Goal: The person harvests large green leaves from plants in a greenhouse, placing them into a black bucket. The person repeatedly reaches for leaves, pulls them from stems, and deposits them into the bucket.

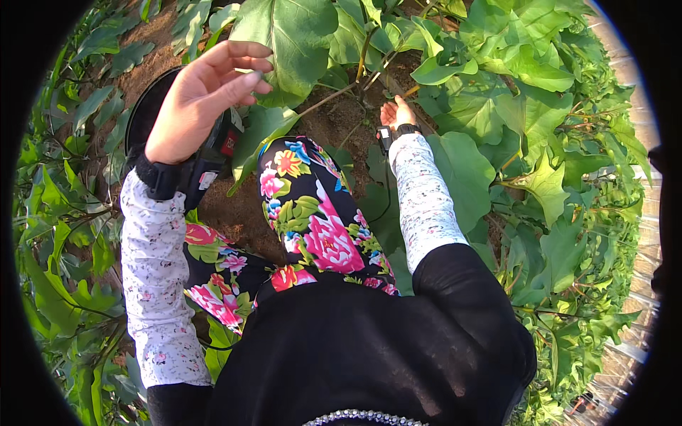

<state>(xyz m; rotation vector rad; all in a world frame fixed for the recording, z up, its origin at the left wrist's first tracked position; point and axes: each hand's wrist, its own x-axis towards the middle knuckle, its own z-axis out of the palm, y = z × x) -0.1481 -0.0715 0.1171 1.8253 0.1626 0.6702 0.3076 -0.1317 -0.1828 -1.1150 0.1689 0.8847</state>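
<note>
My left hand (pixel 213 90) is raised beside a large green leaf (pixel 287 45), fingers loosely curled and thumb apart from the index finger. Nothing shows in its grasp. Behind this wrist is a round black container (pixel 152 104), partly hidden by the hand and cuff. Lower down among the foliage, my right hand (pixel 397 113) reaches palm up near the base of a leafy plant, which looks like eggplant. Its fingers are bent, and whether they touch or hold anything is unclear. Branching stems (pixel 362 88) rise from the soil just left of it.
Bare brown soil (pixel 325 120) shows between the plants. My knee in floral trousers (pixel 319 213) is close beneath the stems. Dense leaves (pixel 479 112) crowd the right side, and more plants (pixel 80 287) line the left. A thin black cable (pixel 386 202) hangs from the right wrist device (pixel 383 139).
</note>
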